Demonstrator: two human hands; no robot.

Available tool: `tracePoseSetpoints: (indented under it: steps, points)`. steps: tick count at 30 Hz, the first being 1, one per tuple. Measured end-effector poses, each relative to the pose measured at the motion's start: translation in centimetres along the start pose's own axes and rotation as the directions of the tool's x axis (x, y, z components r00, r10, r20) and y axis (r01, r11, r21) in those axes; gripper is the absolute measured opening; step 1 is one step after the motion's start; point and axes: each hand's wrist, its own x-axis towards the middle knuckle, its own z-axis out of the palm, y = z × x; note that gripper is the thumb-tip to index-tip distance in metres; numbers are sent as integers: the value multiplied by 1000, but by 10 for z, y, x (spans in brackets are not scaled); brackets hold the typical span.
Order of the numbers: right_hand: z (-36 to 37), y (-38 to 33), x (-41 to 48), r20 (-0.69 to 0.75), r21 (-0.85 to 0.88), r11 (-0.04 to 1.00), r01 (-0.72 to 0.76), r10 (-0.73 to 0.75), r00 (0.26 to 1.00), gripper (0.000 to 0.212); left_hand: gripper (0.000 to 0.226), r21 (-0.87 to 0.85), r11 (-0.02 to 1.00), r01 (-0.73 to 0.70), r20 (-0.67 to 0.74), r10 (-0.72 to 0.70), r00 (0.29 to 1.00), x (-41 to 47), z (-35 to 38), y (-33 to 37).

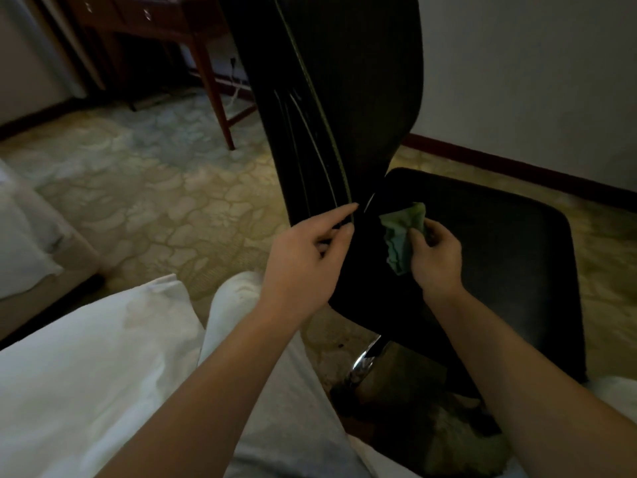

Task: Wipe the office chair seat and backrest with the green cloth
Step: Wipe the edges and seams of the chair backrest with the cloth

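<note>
Head view: we see a black office chair side-on, its backrest (344,98) rising from centre frame out past the top edge and leaning a bit to the left, with a thin yellow-green seam running down it. The seat (499,270) spreads out to the right, dark and smooth. Our left hand (303,257) is at the lower near edge of the backrest, index finger stretched along it, thumb pressed just below, so the edge is pinched between them; the other fingers are curled under. Our right hand (437,260) grips the green cloth (403,236), thumb clamped across it and fingers folded behind. The cloth is bunched up and sits over the rear of the seat, just beside the bottom of the backrest and close to the left fingertips; we cannot tell if it touches the seat surface, too dark there. Both forearms are bare and come in from the bottom of the frame. A shiny chrome column (365,360) shows under the seat. Our light trousers (103,374) fill the lower left. A patterned beige carpet (155,188) covers the floor. A dark wooden desk (165,22) stands top left, well apart from the chair, one slim leg reaching down to the carpet. White bedding (24,236) lies at the left edge. A pale wall (534,81) with a dark red skirting board (517,167) runs behind the seat.
</note>
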Motion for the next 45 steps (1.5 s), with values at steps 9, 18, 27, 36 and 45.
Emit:
tracePoseSetpoints:
  steps: [9,18,27,36,45]
  points:
    - [37,-89,-4,4,147,971,187,-190,982,32,16,-331,943,32,-390,-167,906,31,-52,17]
    - [61,-159,5,-27,145,855,497,-499,866,35,25,-449,891,-63,-347,-109,932,72,-75,44]
    - [81,-195,19,191,11,813,582,-573,797,45,29,-547,834,-65,-295,-120,948,88,-84,43]
    - [100,-211,17,84,-33,777,629,-624,776,28,31,-434,901,-20,-252,-100,963,104,-91,37]
    - [91,-208,21,186,-189,595,781,-759,623,46,28,-340,939,-63,-312,-49,949,110,-94,51]
